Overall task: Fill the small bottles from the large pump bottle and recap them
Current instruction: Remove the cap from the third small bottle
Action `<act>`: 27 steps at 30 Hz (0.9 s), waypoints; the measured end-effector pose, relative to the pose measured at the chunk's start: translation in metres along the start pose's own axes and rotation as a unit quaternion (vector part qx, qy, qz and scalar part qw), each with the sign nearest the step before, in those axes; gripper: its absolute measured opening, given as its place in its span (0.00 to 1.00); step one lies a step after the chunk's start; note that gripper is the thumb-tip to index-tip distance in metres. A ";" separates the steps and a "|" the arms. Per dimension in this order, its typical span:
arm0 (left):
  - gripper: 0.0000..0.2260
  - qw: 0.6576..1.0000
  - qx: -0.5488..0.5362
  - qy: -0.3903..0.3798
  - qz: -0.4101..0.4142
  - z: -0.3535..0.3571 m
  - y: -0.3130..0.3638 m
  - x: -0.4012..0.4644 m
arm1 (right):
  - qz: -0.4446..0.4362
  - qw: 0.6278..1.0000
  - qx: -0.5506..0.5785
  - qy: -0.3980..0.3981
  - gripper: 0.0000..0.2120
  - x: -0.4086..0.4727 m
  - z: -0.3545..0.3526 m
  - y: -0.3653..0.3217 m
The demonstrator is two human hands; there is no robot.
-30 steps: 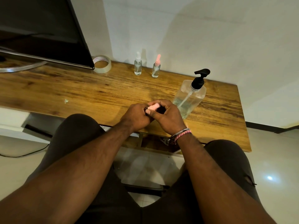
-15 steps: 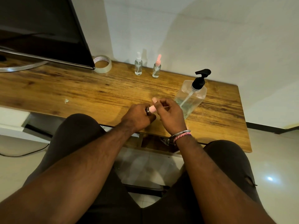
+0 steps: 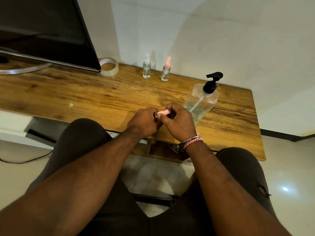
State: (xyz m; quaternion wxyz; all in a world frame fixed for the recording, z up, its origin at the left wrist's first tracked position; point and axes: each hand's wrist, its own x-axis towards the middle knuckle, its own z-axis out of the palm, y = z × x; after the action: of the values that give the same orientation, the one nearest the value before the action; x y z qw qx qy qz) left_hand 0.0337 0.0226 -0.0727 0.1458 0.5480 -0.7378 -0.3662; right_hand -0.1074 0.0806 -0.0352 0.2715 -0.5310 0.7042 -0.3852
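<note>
Head view: just this side of the pump bottle (image 3: 202, 103), clear with a black pump and low liquid, the left hand (image 3: 144, 123) curls round a small bottle, mostly hidden, while the right hand (image 3: 179, 122) pinches its pink cap (image 3: 163, 112). Beyond the pump bottle stand a white-capped bottle (image 3: 146, 68) and a pink-capped bottle (image 3: 166, 70), both clear, on the table (image 3: 85, 94).

Person wearing dark shorts (image 3: 81, 147), bare forearms showing, right wrist (image 3: 192, 142) carrying a silver metal bangle and a pink-and-white braided thread band, small tear showing in the shorts' right leg (image 3: 263, 191)
</note>
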 end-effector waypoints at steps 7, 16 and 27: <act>0.03 0.999 -0.039 0.019 0.004 -0.001 0.000 -0.004 | -0.036 0.991 0.116 -0.050 0.22 0.000 -0.001 0.002; 0.06 1.000 -0.015 0.018 0.000 0.004 0.002 -0.004 | 0.061 0.995 -0.008 0.075 0.17 -0.002 0.006 -0.009; 0.08 0.998 -0.052 0.045 0.013 0.003 -0.005 -0.003 | -0.011 0.996 0.089 -0.015 0.13 -0.003 -0.005 -0.008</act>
State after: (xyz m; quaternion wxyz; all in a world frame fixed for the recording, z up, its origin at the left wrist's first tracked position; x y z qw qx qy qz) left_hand 0.0359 0.0257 -0.0777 0.2119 0.5463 -0.7175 -0.3766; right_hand -0.1065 0.0841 -0.0259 0.3237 -0.5181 0.6574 -0.4412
